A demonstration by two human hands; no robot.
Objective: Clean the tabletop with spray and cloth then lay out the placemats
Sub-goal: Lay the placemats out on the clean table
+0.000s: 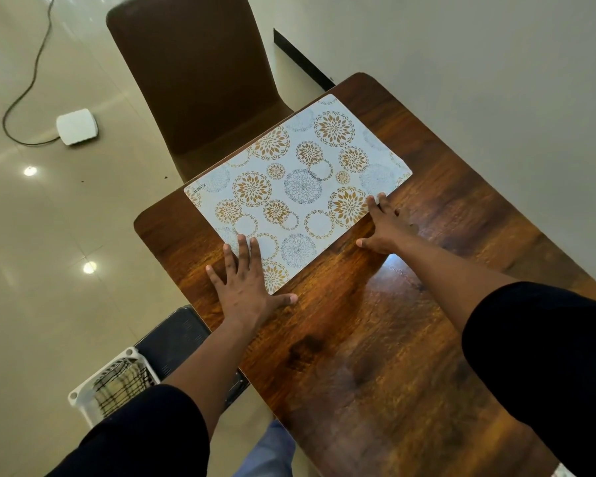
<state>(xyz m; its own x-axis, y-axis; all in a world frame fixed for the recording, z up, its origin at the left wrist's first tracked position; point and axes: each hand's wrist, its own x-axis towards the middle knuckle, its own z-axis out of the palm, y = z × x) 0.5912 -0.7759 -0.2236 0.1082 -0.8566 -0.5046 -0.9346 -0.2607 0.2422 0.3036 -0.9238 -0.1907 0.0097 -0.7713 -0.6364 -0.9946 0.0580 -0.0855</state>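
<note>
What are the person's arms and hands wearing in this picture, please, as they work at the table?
Both arms wear dark, black-looking sleeves pushed up to about the elbow, so the forearms are bare. The left hand and right hand are bare too: no gloves, and no rings, watch or bracelet can be seen on fingers or wrists. The sleeve fabric looks plain, with no visible markings or pattern.

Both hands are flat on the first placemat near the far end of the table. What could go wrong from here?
1. The placemat lies close to the table edge by the chair; a further push could slide it over that edge.
2. The left hand and right hand only press with flat fingers, no grip, so the mat may skew on the glossy wood.
3. The basket sits by the person's leg and could be kicked.
</note>
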